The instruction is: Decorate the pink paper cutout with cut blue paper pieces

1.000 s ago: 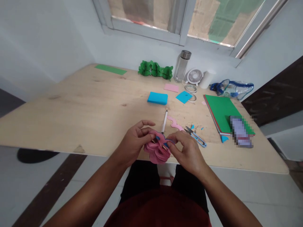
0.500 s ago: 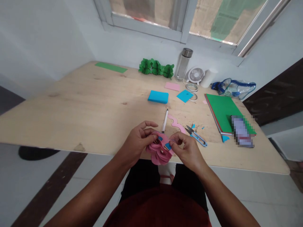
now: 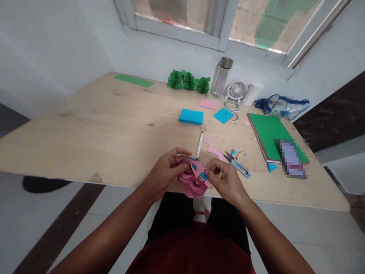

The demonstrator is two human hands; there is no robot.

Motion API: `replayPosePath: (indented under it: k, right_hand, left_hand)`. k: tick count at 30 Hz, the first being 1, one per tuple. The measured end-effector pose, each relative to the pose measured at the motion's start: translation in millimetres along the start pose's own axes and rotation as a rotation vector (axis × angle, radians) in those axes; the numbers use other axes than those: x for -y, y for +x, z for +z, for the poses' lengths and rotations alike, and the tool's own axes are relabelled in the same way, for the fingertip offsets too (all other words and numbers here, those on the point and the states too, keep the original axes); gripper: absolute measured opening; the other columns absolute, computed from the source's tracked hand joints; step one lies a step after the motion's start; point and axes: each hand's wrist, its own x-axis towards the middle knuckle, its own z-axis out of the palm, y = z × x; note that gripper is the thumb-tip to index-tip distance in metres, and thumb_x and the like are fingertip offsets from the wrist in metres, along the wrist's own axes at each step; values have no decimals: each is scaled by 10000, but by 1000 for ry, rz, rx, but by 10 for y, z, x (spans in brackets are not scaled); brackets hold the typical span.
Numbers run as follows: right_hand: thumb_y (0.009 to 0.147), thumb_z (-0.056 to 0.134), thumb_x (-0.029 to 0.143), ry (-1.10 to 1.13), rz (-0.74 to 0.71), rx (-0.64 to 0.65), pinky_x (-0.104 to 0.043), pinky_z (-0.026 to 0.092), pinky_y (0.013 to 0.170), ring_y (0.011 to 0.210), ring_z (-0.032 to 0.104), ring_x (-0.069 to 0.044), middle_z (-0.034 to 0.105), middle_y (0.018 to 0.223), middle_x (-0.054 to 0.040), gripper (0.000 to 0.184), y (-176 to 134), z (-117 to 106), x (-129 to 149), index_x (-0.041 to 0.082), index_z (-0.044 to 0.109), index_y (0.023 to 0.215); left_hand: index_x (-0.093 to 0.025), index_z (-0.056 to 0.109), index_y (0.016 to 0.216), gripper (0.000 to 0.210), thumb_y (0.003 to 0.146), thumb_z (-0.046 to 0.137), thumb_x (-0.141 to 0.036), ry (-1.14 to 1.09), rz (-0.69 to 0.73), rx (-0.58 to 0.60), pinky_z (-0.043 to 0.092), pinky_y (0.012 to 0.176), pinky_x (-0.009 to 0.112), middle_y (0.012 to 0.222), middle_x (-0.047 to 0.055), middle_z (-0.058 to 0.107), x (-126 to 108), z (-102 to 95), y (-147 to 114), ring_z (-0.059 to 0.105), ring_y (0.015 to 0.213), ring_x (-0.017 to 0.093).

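A layered pink paper cutout point(image 3: 194, 189) with scalloped edges is held over the front edge of the table, its layers fanned apart. Blue paper shows between some of the pink layers. My left hand point(image 3: 171, 167) pinches its left side between thumb and fingers. On the right side, my right hand point(image 3: 224, 177) grips the paper near a blue patch. Just beyond the hands lie a white pen point(image 3: 199, 145) and a wavy pink paper strip point(image 3: 213, 149). Thread snips point(image 3: 238, 164) with blue handles rest to the right, among small blue scraps.
Farther back are a blue paper stack point(image 3: 191, 117), a blue sheet point(image 3: 222, 115), tape rolls point(image 3: 231, 105) and a green paper garland point(image 3: 188, 82). A glass bottle point(image 3: 221, 78) and small fan point(image 3: 237, 90) stand by the wall. Green sheets point(image 3: 268, 133) lie right, under a blurred object.
A pink layer at the left of the cutout has lifted apart a little, showing more of a gap. Both hands keep their hold and have hardly moved.
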Motion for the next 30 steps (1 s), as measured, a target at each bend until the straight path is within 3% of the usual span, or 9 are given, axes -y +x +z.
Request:
replayPosePath:
  k: [6, 14, 20, 24, 30]
  right_hand:
    - [775, 553, 182, 11, 14, 8, -231, 388, 559, 585, 498, -117, 572, 631, 8, 80, -2, 29, -5, 180, 616, 726]
    - [773, 555, 173, -16, 26, 19, -223, 392, 543, 569, 516, -111, 596, 629, 9, 81, 1, 65, -44, 182, 616, 721]
    - [772, 554, 155, -55, 23, 52, -215, 360, 515, 550, 511, -105, 620, 633, 12, 81, 22, 71, -18, 180, 619, 730]
    - [773, 547, 145, -83, 16, 68, -219, 370, 537, 575, 537, -110, 644, 652, 7, 91, 27, 72, 17, 181, 618, 729]
    - [775, 548, 146, -119, 10, 84, -213, 348, 521, 544, 509, -97, 635, 632, 18, 95, 24, 70, 35, 182, 617, 720]
  left_hand:
    - [-153, 559, 990, 297, 732, 704, -183, -11, -9, -16, 479, 641, 223, 839, 26, 700, 7, -3, -18, 632, 701, 126]
    - [-165, 623, 1033, 330, 707, 670, -151, 59, 4, -84, 499, 741, 248, 1042, 64, 700, 37, -38, -15, 653, 881, 164]
    - [-170, 648, 1041, 361, 685, 609, -119, 103, 31, -35, 490, 862, 313, 1067, 72, 706, -36, -99, 6, 640, 991, 202]
    - [-176, 676, 991, 287, 710, 619, -192, 270, 44, 24, 493, 869, 349, 1004, 68, 720, -129, -112, 26, 648, 954, 215]
    - [-184, 710, 885, 187, 737, 609, -237, 688, 157, 104, 478, 864, 324, 934, 41, 726, -249, -92, 61, 640, 935, 207]
